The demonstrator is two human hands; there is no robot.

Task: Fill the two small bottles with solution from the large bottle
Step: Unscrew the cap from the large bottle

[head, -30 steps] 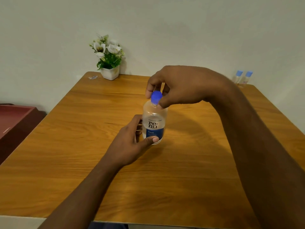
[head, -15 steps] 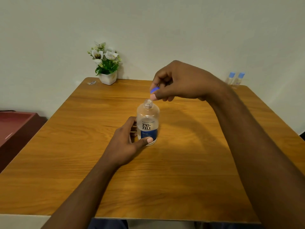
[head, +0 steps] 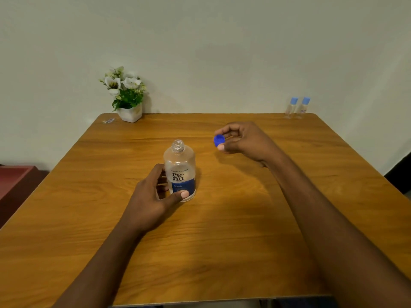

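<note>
The large clear bottle [head: 179, 167] with a blue "renu" label stands upright in the middle of the wooden table [head: 222, 230], its threaded neck uncapped. My left hand [head: 153, 196] wraps around its lower part, thumb on the label. My right hand [head: 241, 140] hovers low to the right of the bottle, pinching the blue cap [head: 219, 140] between thumb and fingers. Two small clear bottles [head: 297, 107] with light blue caps stand side by side at the table's far right corner, out of either hand's reach here.
A white pot of artificial flowers [head: 127, 96] stands at the far left corner, with a small scrap [head: 108, 121] beside it. A pale wall runs behind the table. A dark red cabinet [head: 15, 183] sits lower at the left.
My right hand has taken the blue cap off the large bottle and carried it away to the right and down. My left hand kept its hold on the bottle.
</note>
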